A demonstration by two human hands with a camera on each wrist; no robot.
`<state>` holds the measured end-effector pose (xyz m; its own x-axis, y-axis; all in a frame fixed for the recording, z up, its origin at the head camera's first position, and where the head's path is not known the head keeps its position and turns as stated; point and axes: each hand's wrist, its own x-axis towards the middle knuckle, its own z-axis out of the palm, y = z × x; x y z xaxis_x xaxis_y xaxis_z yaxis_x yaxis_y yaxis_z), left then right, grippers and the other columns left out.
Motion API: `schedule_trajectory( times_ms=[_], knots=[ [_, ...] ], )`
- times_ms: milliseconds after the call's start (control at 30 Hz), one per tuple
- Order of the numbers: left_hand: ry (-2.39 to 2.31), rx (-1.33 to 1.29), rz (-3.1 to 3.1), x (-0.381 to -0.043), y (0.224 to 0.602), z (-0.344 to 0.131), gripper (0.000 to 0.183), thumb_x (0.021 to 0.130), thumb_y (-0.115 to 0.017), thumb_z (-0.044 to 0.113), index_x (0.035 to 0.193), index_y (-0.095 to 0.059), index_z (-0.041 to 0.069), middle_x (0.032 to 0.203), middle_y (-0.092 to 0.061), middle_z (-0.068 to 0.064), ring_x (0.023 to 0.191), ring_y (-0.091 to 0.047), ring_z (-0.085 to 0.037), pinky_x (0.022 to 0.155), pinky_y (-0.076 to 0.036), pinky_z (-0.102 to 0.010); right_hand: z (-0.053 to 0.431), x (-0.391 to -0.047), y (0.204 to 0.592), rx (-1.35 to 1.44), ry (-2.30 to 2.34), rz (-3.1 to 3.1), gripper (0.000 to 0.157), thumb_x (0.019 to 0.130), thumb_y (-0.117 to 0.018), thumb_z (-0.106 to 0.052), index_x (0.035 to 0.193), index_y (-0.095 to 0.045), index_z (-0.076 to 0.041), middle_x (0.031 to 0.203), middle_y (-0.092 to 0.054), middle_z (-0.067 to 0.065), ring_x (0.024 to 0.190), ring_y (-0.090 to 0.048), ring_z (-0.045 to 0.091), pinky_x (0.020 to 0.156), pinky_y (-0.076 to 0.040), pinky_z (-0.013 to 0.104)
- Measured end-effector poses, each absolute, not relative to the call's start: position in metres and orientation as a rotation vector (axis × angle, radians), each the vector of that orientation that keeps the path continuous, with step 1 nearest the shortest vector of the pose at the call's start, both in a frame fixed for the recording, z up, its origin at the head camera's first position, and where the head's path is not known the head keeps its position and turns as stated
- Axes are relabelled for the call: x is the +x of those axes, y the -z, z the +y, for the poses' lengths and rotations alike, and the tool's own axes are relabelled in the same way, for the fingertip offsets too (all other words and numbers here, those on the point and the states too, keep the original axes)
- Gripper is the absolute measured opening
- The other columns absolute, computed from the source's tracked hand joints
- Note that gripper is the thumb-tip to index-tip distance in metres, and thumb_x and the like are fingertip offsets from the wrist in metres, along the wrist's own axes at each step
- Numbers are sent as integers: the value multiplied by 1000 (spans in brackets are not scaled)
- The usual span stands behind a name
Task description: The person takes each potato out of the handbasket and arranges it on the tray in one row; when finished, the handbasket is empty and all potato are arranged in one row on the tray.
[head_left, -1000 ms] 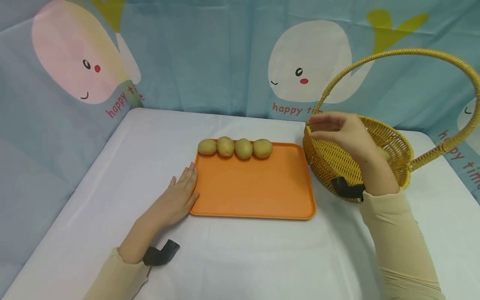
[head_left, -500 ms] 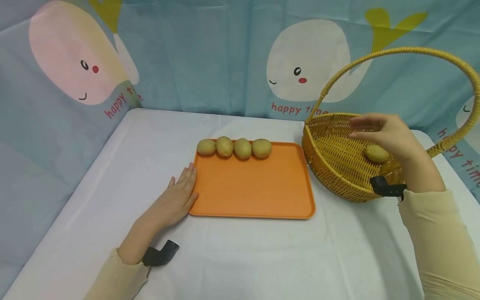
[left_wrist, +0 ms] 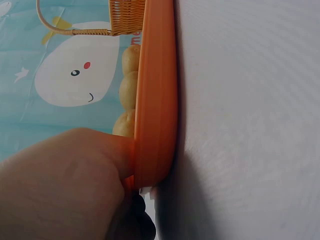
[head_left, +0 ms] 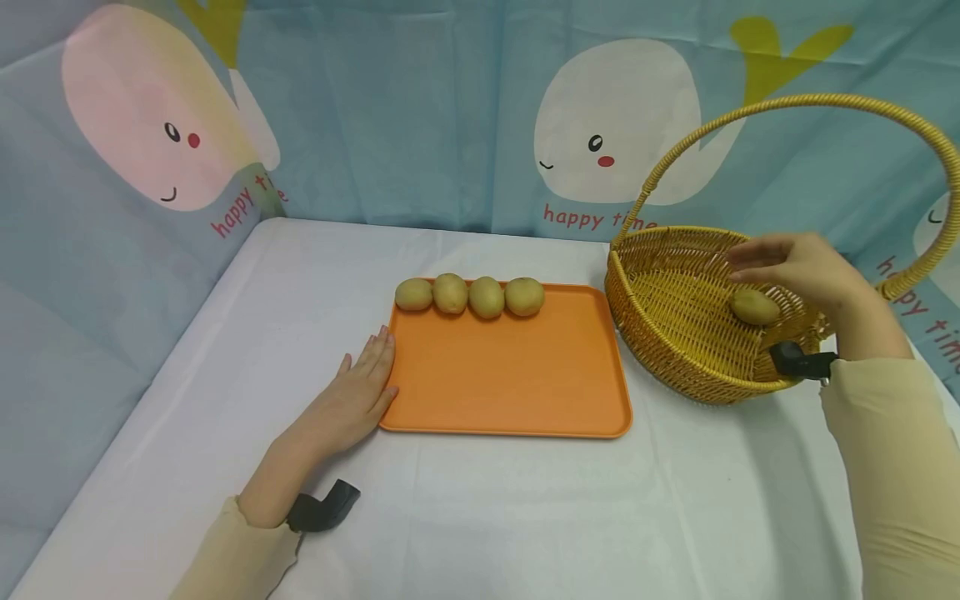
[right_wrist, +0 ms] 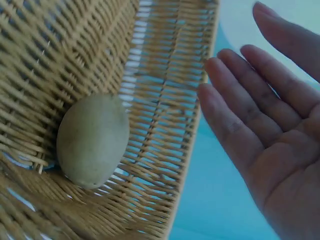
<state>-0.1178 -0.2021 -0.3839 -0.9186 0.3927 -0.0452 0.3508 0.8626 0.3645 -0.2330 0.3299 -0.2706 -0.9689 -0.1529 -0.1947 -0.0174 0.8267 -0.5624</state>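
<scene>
Several potatoes (head_left: 487,297) stand in a row along the back edge of an orange tray (head_left: 502,375). At the tray's left edge rests my left hand (head_left: 352,404), fingers extended; in the left wrist view its thumb side touches the tray wall (left_wrist: 156,100). One more potato (head_left: 754,307) lies inside a yellow wicker basket (head_left: 660,350) to the right. Over the basket's right part hovers my right hand (head_left: 806,271), holding nothing. The right wrist view has its fingers (right_wrist: 240,95) loosely extended, apart from the potato (right_wrist: 93,141) in the basket.
The basket's tall hooped handle (head_left: 810,100) arches above it, near the right forearm. White cloth (head_left: 480,517) covers the table. A blue printed curtain (head_left: 390,108) hangs behind and at the left side.
My right hand has moved right, from the basket's left rim to above its right part, holding nothing. The potato in the basket has come into fuller view. The left hand has stayed put.
</scene>
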Motion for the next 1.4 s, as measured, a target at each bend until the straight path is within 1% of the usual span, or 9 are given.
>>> schedule_trajectory(
  times_ms=[133, 233, 333, 467, 700, 833, 1000, 1167, 1400],
  knots=[
    [-538, 584, 2913, -119, 385, -202, 62, 100, -43, 19, 146, -13, -11, 154, -6, -23, 141, -8, -39, 107, -11, -62, 337, -239, 274, -156, 819, 2738, 61, 91, -62, -36, 136, -45, 3, 112, -65, -6, 95, -49, -5, 93, -42, 43],
    [-532, 581, 2906, -120, 387, -203, 63, 100, -43, 20, 146, -12, -10, 155, -5, -23, 141, -8, -38, 107, -11, -62, 340, -243, 277, -163, 797, 2723, 60, 92, -61, -33, 135, -45, 6, 116, -64, 4, 87, -46, -13, 92, -43, 42],
    [-532, 580, 2909, -120, 386, -202, 63, 100, -43, 20, 146, -13, -11, 154, -5, -23, 141, -8, -38, 107, -11, -62, 340, -246, 282, -154, 825, 2694, 60, 93, -61, -30, 135, -42, 9, 125, -56, 23, 104, -53, 10, 94, -36, 58],
    [-540, 588, 2919, -118, 385, -202, 62, 100, -44, 18, 146, -13, -11, 154, -7, -23, 141, -9, -39, 107, -12, -62, 340, -249, 290, -117, 869, 2655, 63, 93, -60, -30, 136, -39, 11, 131, -49, 29, 121, -38, 46, 97, -29, 64],
    [-532, 589, 2925, -116, 383, -201, 62, 100, -44, 18, 145, -14, -11, 154, -8, -24, 141, -10, -39, 107, -12, -62, 343, -251, 297, -53, 898, 2652, 67, 92, -62, -33, 136, -39, 12, 134, -44, 31, 126, -32, 48, 100, -25, 64],
    [-534, 592, 2922, -116, 382, -201, 62, 100, -44, 17, 145, -14, -12, 154, -8, -24, 141, -10, -40, 107, -12, -62, 346, -250, 297, 44, 823, 2664, 73, 90, -62, -38, 137, -38, 12, 138, -32, 37, 127, -24, 54, 100, -23, 66],
    [-530, 590, 2927, -116, 381, -201, 62, 99, -44, 17, 145, -14, -12, 154, -8, -24, 140, -11, -40, 107, -12, -62, 349, -248, 297, 66, 782, 2651, 66, 92, -60, -30, 134, -37, 15, 137, -29, 40, 124, -27, 54, 99, -27, 64],
    [-523, 584, 2926, -116, 380, -200, 62, 99, -44, 17, 145, -15, -12, 153, -9, -25, 140, -11, -40, 107, -13, -62, 348, -244, 300, 91, 896, 2553, 66, 93, -60, -27, 137, -34, 14, 134, -36, 35, 110, -46, 43, 83, -48, 53],
    [-518, 581, 2927, -116, 382, -202, 63, 99, -45, 18, 145, -14, -11, 154, -8, -24, 140, -10, -40, 107, -13, -62, 341, -248, 306, -142, 848, 2510, 64, 91, -63, -29, 138, -41, 8, 135, -48, 24, 119, -50, 30, 95, -43, 45]
  ],
)
